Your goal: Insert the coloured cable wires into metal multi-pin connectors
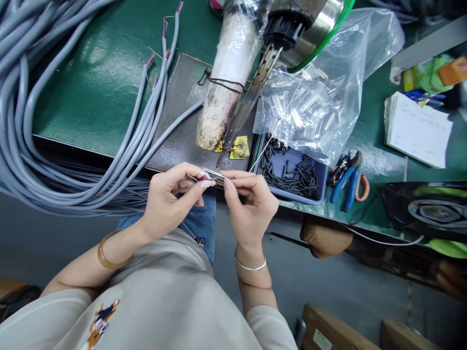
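Between both hands, at the bench's front edge, is a small metal connector (215, 176) with a row of contacts and thin coloured wires at its left end. My left hand (174, 197) pinches its left end, with a bit of white material at the thumb tip. My right hand (250, 199) grips the right end between thumb and fingers. Just beyond the fingers, a soldering iron (248, 107) points down beside a whitish wrapped tube (226, 87). Under the iron's tip lies a yellow sponge (240, 147) on a dark plate (175, 121).
Grey cables (25, 121) coil at the left. A blue tray (319, 182) holds small black parts, under a clear plastic bag (321, 102) of metal pieces. Blue-handled pliers (350, 184), a paper stack (419, 129) and a black fan-like device (426, 209) are at the right.
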A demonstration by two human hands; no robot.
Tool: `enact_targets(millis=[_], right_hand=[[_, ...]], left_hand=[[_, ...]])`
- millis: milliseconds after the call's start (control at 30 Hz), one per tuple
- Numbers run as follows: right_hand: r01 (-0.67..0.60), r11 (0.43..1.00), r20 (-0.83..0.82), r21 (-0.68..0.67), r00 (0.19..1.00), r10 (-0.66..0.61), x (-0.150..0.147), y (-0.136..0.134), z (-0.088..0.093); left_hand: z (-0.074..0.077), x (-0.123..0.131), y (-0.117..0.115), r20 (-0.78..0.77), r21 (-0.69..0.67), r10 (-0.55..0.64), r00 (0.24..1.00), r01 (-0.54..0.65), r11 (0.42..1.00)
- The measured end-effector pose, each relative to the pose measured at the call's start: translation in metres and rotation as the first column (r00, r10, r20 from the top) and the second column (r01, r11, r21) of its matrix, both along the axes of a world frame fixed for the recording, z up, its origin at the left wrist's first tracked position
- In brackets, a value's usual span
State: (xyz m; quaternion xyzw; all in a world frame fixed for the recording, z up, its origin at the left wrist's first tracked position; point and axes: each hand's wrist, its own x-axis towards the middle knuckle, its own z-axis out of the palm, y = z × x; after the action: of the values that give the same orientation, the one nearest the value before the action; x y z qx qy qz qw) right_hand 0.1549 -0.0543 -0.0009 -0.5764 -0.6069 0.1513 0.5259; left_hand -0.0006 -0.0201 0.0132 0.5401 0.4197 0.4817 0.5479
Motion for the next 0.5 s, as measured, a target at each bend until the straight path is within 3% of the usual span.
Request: enact_targets(millis=[33, 100, 167, 233, 367, 500], right_hand=[[0.026, 1.0, -0.034, 0.007, 0.999, -0.026, 0.001, -0.002, 0.001], [0.142, 0.975, -0.074, 0.173, 0.989, -0.131, 0.003, -0.005, 0.003], [0.237, 0.89, -0.125, 0.39, 0.971, -0.204, 0.005, -0.007, 0.005], [0.265, 0.837, -0.139, 0.478, 0.964, -0.225, 0.006, -0.009, 0.007], [0.225, 0.919, -0.032, 0.323, 0.973, -0.227, 0.004, -0.014, 0.005], [0.025, 0.987, 0.114, 0.158, 0.993, -0.043, -0.001, -0.014, -0.004]], left_hand=[[0.001, -0.002, 0.0, 0.03, -0.064, -0.023, 0.999, 0.025, 0.998], [0.003, -0.005, 0.001, 0.076, -0.177, -0.06, 0.995, 0.072, 0.982], [0.003, -0.007, 0.003, 0.109, -0.247, -0.076, 0.991, 0.101, 0.964], [0.002, -0.009, 0.004, 0.144, -0.274, -0.067, 0.987, 0.104, 0.956], [-0.001, -0.011, 0.004, 0.2, -0.287, -0.049, 0.979, 0.106, 0.952], [0.0, -0.011, 0.002, 0.175, -0.263, -0.071, 0.982, 0.116, 0.958]])
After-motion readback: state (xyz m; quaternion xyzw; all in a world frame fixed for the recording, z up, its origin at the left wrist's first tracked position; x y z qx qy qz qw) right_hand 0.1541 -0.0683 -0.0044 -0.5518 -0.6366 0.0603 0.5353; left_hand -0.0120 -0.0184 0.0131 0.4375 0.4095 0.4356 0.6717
